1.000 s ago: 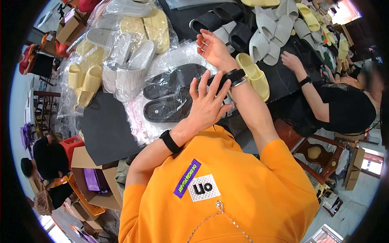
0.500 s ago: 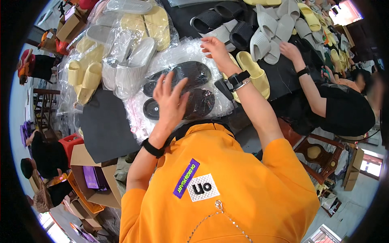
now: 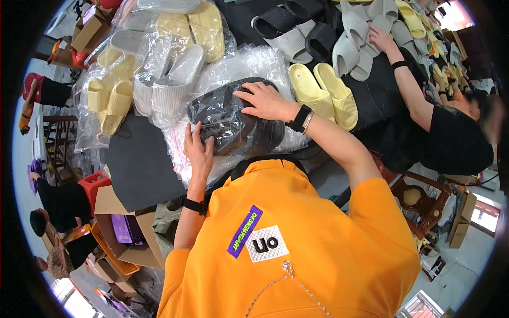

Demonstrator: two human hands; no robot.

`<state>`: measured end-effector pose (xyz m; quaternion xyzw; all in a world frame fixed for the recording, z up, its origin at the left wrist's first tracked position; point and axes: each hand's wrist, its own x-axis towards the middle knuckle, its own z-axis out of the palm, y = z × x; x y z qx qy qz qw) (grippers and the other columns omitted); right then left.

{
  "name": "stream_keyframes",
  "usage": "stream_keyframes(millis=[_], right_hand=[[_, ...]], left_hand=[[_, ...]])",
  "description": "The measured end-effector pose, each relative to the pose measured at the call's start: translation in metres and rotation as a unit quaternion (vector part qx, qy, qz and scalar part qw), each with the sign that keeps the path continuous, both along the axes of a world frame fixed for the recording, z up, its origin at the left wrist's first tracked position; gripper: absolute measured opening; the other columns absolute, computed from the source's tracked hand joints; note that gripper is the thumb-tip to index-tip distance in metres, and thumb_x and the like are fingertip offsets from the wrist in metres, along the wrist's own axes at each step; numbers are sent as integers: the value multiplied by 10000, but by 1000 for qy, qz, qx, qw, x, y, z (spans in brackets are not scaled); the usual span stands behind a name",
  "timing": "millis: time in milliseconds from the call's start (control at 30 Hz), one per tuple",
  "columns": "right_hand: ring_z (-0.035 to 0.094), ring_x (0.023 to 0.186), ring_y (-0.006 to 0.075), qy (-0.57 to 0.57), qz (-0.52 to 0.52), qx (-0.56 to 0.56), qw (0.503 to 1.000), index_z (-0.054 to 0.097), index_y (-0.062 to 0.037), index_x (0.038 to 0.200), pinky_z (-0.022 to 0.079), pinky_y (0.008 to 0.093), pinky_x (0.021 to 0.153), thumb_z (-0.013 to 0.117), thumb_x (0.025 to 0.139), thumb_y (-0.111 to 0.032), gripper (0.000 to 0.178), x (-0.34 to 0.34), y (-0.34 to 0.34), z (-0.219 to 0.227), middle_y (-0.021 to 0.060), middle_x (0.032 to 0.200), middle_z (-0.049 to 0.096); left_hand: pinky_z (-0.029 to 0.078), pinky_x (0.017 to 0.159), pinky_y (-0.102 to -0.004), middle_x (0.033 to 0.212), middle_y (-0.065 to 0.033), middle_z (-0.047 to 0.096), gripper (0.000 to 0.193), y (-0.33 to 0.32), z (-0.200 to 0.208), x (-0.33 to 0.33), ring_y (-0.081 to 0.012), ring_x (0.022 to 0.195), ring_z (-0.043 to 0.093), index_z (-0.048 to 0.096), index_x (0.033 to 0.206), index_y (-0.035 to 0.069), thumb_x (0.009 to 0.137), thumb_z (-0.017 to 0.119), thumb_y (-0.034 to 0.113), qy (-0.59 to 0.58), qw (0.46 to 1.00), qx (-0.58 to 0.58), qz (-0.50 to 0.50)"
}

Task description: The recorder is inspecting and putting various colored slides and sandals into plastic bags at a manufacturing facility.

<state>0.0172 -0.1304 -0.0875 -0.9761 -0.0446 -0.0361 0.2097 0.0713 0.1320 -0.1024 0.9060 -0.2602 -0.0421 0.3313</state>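
A pair of black slippers in a clear plastic bag (image 3: 228,119) lies on the dark table (image 3: 140,164) in front of me. My left hand (image 3: 197,148) grips the bag's near left edge. My right hand (image 3: 262,100) presses flat on top of the bagged slippers at their far right side. A loose yellow pair of slippers (image 3: 321,95) sits just right of my right wrist. More clear plastic (image 3: 249,63) lies spread under and behind the bag.
Bagged yellow and grey slippers (image 3: 154,69) pile up at the left and back. Loose grey and black slippers (image 3: 328,37) cover the far table. A person in black (image 3: 445,138) works at the right. Cardboard boxes (image 3: 124,233) stand on the floor at the lower left.
Both hands came down onto the bagged black slippers. The left hand dropped from mid-air to the bag's near edge, and the right hand moved back from the far side onto its top.
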Motion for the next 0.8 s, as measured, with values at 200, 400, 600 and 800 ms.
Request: stream_keyframes(millis=[200,400,600,800], right_hand=[[410,1142,341,-21,-34,25,999,431,-135,1265,364,428,935,569,814,-305,501,-6,1,-2,163,1274,410],[358,1195,370,-15,-173,155,972,429,-77,1264,297,417,999,553,820,-298,511,-37,-20,-20,196,1286,397],[420,1152,312,54,-172,241,954,467,-40,1223,355,364,951,577,821,-260,471,-72,-34,-37,195,1246,420],[490,1047,282,125,-200,293,927,454,-28,1231,417,329,871,586,816,-222,477,-81,-46,-21,179,1156,472]], left_hand=[[304,978,-371,1272,-218,384,561,1,-5,12,-327,1171,384,343,1288,-12,791,584,86,90,984,-145,58],[406,840,-318,969,-127,591,562,10,14,19,-215,886,554,336,1298,33,790,575,53,137,968,-193,82],[444,657,-266,933,-133,583,455,13,24,29,-177,754,581,323,1270,43,867,493,169,436,797,-385,164],[446,537,-246,889,-95,632,302,20,16,42,-165,625,574,511,1148,71,852,506,129,619,733,-283,-19]])
